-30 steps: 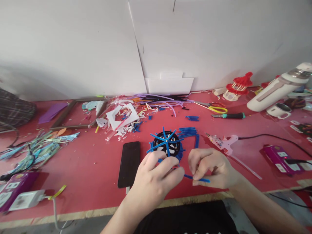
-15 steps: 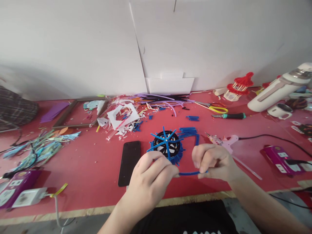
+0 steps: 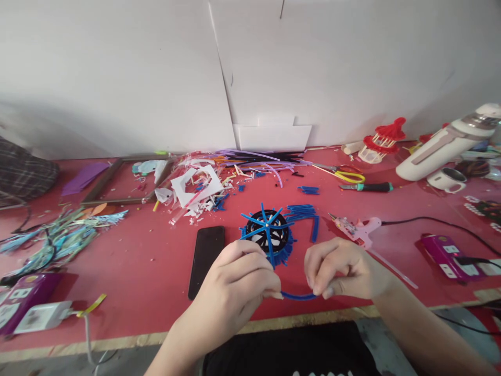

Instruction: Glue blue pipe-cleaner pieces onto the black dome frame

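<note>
Both hands pinch one short blue straw piece (image 3: 298,296) just above the near edge of the red table (image 3: 136,271). My left hand (image 3: 235,287) grips its left end with closed fingers. My right hand (image 3: 344,269) grips its right end, fingers curled. The straw bows downward between them. Just beyond the hands sits a black ring with blue straw spokes (image 3: 268,232). A pile of cut blue straw pieces (image 3: 303,211) lies to its right.
A black phone (image 3: 206,259) lies left of the hands. A pink glue gun (image 3: 358,230) with its cord lies to the right. Scissors (image 3: 344,175), a red model (image 3: 381,138), a white bottle (image 3: 446,149), a mug (image 3: 446,180), power strips and paper scraps (image 3: 191,190) are scattered around.
The straw piece went from my right hand alone to both hands. The hands drew slightly closer to me and the straw now bends downward.
</note>
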`<state>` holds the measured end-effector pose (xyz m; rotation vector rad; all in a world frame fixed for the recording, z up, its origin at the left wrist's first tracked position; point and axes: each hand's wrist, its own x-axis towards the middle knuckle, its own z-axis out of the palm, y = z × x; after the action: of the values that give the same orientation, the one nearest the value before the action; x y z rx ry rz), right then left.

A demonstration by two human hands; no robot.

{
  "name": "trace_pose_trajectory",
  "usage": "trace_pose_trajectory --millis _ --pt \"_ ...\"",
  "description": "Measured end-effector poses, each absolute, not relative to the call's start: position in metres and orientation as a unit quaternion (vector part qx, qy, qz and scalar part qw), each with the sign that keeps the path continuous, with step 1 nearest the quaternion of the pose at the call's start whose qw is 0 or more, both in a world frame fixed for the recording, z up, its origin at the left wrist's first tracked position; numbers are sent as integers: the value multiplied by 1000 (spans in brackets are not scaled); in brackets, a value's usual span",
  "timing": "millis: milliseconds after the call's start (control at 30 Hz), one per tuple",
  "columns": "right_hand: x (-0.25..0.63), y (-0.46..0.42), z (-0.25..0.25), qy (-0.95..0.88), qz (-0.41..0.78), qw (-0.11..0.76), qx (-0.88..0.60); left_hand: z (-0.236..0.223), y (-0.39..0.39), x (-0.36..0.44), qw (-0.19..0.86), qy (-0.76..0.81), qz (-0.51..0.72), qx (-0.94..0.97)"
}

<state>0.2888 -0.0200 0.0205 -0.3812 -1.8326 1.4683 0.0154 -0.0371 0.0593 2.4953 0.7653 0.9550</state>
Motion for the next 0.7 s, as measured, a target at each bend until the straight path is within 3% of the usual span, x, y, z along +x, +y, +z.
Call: trace_pose_trajectory --millis 167,367,500,700 --pt "282 -20 19 -714 468 477 -208 57 -32 15 172 320 414 835" --pt "271 -27 6 -720 232 576 -310 34 -38 28 277 460 470 701" --pt "265 -28 -11 -741 67 585 -323 20 -36 28 224 526 470 672" --pt "259 -22 -35 -760 30 578 -295 17 -30 29 189 540 439 692"
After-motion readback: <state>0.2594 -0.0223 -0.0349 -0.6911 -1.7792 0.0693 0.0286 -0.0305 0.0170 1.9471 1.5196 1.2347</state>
